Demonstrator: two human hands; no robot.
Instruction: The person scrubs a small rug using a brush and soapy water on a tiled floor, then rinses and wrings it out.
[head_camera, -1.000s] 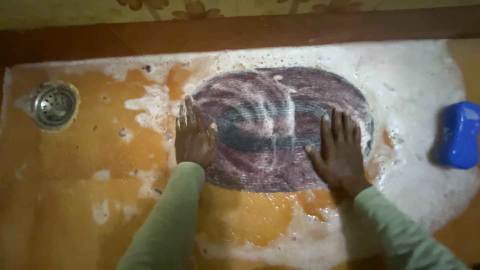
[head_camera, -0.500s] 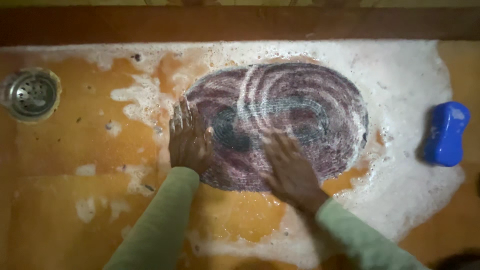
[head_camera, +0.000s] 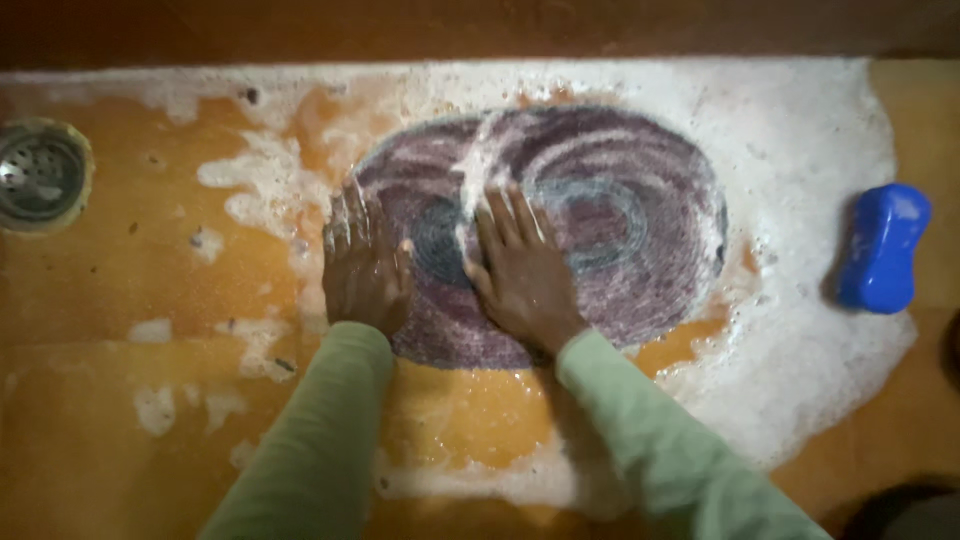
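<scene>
Our left hand (head_camera: 365, 265) flat on the left edge of the oval purple mat (head_camera: 590, 225), fingers spread and holding nothing, our right hand (head_camera: 522, 275) flat near its centre, fingers likewise splayed, mat lying soapy on the wet orange floor (head_camera: 110, 300), foam (head_camera: 800, 130) around it, blue soap bar (head_camera: 883, 248) well to the right, drain (head_camera: 38, 172) far left.

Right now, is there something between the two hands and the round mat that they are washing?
Nothing visible. The left hand lies flat on the left edge of the oval mat, and the right hand lies flat near its middle. Only soap foam covers the wet surface around.
</scene>
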